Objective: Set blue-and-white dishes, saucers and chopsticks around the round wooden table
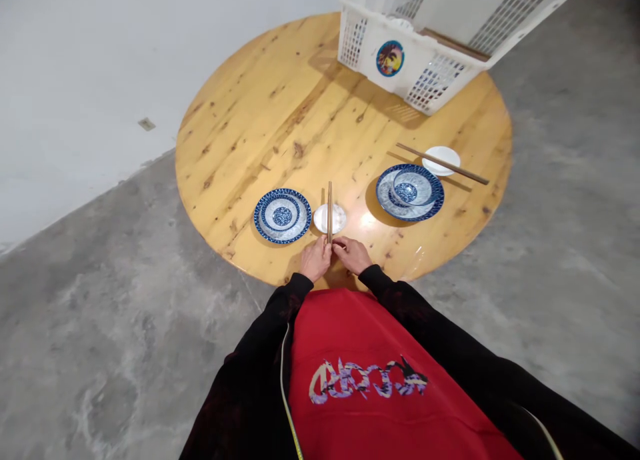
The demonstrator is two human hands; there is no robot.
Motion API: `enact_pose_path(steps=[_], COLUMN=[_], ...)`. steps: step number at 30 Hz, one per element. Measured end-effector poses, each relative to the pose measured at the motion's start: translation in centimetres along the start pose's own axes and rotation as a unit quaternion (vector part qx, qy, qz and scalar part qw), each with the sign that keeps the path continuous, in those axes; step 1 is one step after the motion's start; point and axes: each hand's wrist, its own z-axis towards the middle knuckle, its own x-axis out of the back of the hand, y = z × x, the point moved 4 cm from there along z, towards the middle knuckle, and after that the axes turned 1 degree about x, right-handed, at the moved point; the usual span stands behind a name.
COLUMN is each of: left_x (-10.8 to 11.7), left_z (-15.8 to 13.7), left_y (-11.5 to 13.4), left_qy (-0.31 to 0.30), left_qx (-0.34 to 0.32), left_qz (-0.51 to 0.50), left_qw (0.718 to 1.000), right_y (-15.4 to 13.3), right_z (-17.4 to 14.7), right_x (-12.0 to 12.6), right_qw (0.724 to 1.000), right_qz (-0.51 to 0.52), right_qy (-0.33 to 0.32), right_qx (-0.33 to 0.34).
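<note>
A pair of wooden chopsticks [330, 207] lies across a small white dish [339, 220], with the near ends at my fingers. My left hand [315, 259] is closed around those near ends. From the other side, my right hand [353, 255] pinches at the same ends, its fingertips partly hidden. Just left of the dish sits a blue-and-white plate [259, 221] with a matching bowl [283, 216] on it. To the right, another patterned plate [434, 207] carries a bowl [413, 185]. Beyond it, more chopsticks [465, 172] rest over a second white dish [443, 159].
A white plastic basket [370, 67] with a round sticker stands at the back right of the round wooden table [250, 120]. The table's curved front edge passes close under my wrists. A white wall [90, 67] rises behind on the left, above grey concrete floor [125, 300].
</note>
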Motion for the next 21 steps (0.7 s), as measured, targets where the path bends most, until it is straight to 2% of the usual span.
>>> enact_pose_path(steps=[10, 16, 21], left_x=[-0.2, 0.2, 1.8], left_z=[0.0, -0.1, -1.1], left_y=[0.1, -0.5, -2.0], left_qy=[0.000, 0.015, 0.031], left_qx=[-0.007, 0.003, 0.012], left_qz=[0.024, 0.000, -0.011], left_qw=[1.000, 1.000, 0.999], right_y=[-0.6, 0.9, 2.9], right_z=[-0.1, -0.3, -1.8], right_x=[0.0, 0.3, 1.0], right_qw=[1.000, 0.999, 0.992], right_qz=[-0.008, 0.044, 0.101], right_qy=[-0.015, -0.003, 0.016], right_qx=[0.015, -0.028, -0.072])
